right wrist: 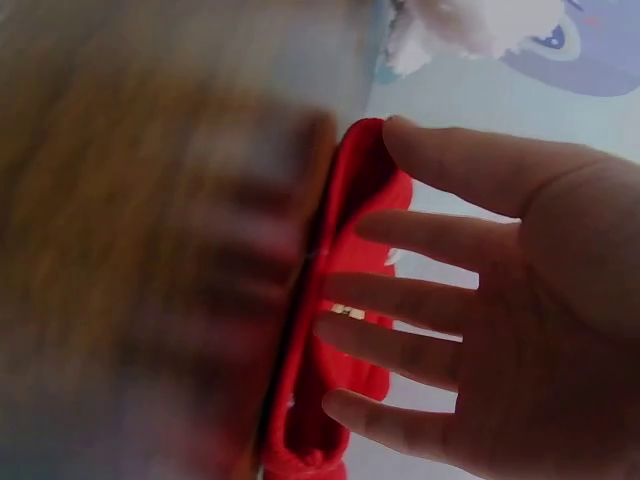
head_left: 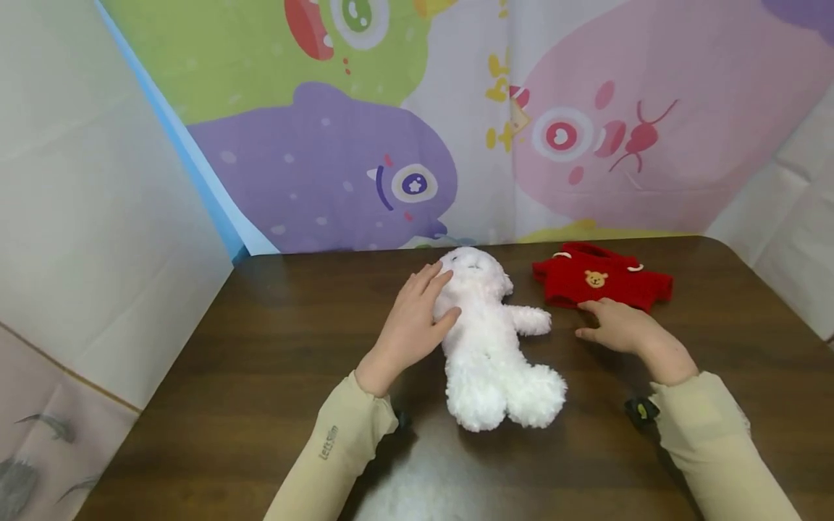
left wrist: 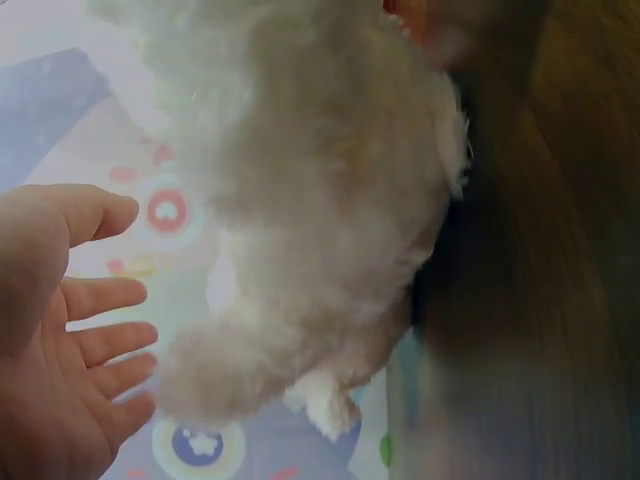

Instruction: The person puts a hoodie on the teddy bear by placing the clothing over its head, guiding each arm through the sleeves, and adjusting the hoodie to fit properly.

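A fluffy white plush toy [head_left: 485, 333] lies on its back on the table, head toward the wall. Over its left side is my left hand [head_left: 412, 318], fingers extended; in the left wrist view this hand [left wrist: 75, 350] is spread beside the fur [left wrist: 310, 190], with a gap visible there. One arm of the toy is hidden behind the hand. To the right lies a small red doll sweater [head_left: 602, 278] with a bear face on its front. My right hand [head_left: 628, 333] hovers at its lower hem, fingers spread and holding nothing, as the right wrist view shows with the sweater [right wrist: 345, 300] beyond the fingers.
The dark wooden table [head_left: 280, 347] ends at a cartoon-printed cloth [head_left: 313, 166] hanging behind it. A pale panel [head_left: 59, 202] stands along the left side, and another pale sheet [head_left: 804, 210] is at the right. A dark wrist device [head_left: 641, 411] sits under the right cuff.
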### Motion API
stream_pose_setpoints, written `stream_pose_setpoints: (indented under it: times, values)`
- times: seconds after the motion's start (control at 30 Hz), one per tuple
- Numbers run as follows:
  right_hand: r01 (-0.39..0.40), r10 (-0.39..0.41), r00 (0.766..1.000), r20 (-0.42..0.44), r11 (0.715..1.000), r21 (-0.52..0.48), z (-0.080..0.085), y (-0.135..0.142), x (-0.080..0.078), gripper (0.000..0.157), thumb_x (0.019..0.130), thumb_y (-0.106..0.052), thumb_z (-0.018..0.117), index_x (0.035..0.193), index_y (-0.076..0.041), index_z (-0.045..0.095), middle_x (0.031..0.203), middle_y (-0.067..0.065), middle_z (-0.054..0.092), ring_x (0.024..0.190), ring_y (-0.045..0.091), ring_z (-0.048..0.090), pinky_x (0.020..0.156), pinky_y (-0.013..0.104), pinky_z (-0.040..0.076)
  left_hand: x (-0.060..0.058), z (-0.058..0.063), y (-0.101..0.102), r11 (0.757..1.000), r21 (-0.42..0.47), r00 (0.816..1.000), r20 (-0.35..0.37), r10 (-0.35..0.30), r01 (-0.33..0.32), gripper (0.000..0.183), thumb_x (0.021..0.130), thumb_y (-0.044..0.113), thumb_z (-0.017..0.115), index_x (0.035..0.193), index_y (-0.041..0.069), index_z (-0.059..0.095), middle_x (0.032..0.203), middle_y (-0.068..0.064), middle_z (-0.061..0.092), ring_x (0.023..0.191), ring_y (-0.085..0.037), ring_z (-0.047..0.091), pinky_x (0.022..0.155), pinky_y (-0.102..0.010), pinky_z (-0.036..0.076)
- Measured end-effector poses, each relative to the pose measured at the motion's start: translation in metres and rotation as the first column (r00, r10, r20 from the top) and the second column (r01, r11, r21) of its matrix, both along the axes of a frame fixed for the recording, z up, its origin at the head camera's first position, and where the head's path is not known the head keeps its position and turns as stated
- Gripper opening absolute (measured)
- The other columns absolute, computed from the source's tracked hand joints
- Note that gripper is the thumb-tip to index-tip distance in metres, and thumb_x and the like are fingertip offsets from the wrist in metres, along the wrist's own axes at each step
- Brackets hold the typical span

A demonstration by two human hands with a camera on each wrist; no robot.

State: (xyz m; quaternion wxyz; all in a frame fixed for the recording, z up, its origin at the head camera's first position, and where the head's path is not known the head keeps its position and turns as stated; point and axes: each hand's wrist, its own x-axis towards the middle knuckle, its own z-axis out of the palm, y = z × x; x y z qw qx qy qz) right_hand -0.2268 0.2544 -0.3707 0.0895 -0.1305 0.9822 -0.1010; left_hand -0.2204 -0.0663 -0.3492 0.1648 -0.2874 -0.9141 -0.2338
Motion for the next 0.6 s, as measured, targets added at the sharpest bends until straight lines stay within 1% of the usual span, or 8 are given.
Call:
stream_pose_setpoints:
  times: [0.07,0.17,0.23,0.37,0.5,0.6]
  values:
    - [-0.002,0.002,1.0,0.006,1.0,-0.007,-0.003,0.001,-0.001,0.059,0.076,-0.032,0.058,0.119,0.005,0.042,0.118,0.03,0.041,0.109,0.043,0.035,0.084,0.056,0.03,0.001,0.0,0.005,1.0,-0.009,1.0,0.025,-0.012,0.012,0.05,0.084,0.033,0.047,0.128,0.01,0.037,0.135,-0.006,0.028,0.125,-0.02,0.023,0.1,-0.036,0.02]
    - [0.006,-0.006,1.0,-0.014,1.0,-0.003,-0.006,0.003,-0.003,0.058,0.077,-0.03,0.058,0.12,0.005,0.041,0.118,0.03,0.04,0.108,0.043,0.036,0.082,0.057,0.031,0.002,0.0,0.013,0.999,-0.029,0.999,0.044,-0.028,0.029,0.05,0.085,0.034,0.046,0.128,0.011,0.037,0.135,-0.003,0.029,0.124,-0.016,0.025,0.098,-0.034,0.024]
    - [0.01,-0.01,1.0,-0.018,1.0,0.002,-0.007,0.004,-0.004,0.058,0.078,-0.027,0.056,0.124,0.003,0.037,0.119,0.032,0.037,0.108,0.045,0.036,0.08,0.058,0.032,0.003,0.001,0.018,0.998,-0.04,0.998,0.045,-0.042,0.044,0.049,0.085,0.034,0.045,0.128,0.012,0.037,0.135,-0.002,0.03,0.123,-0.014,0.026,0.097,-0.033,0.025]
    - [0.002,-0.002,1.0,0.001,1.0,0.006,-0.006,0.004,-0.007,0.058,0.081,-0.02,0.052,0.129,0.004,0.029,0.121,0.034,0.031,0.106,0.048,0.034,0.079,0.059,0.032,0.004,0.005,0.028,0.995,-0.056,0.995,0.052,-0.084,0.087,0.046,0.085,0.032,0.045,0.127,0.012,0.039,0.134,-0.003,0.032,0.122,-0.016,0.029,0.097,-0.031,0.026]
    - [0.002,-0.002,1.0,0.002,1.0,0.018,-0.006,0.002,-0.01,0.053,0.08,-0.017,0.054,0.124,0.007,0.036,0.109,0.03,0.038,0.097,0.043,0.039,0.077,0.054,0.036,0.005,0.007,0.036,0.989,-0.082,0.991,0.069,-0.118,0.123,0.045,0.085,0.03,0.046,0.126,0.012,0.039,0.133,-0.004,0.033,0.12,-0.017,0.032,0.097,-0.031,0.027]
    - [0.032,-0.032,0.999,0.003,0.999,0.044,-0.003,0.002,-0.011,0.05,0.079,-0.018,0.056,0.119,0.006,0.042,0.106,0.029,0.038,0.096,0.042,0.037,0.075,0.054,0.036,0.003,0.008,0.044,0.983,-0.115,0.988,0.065,-0.137,0.144,0.045,0.085,0.029,0.047,0.126,0.011,0.04,0.132,-0.004,0.034,0.119,-0.017,0.033,0.096,-0.03,0.027]
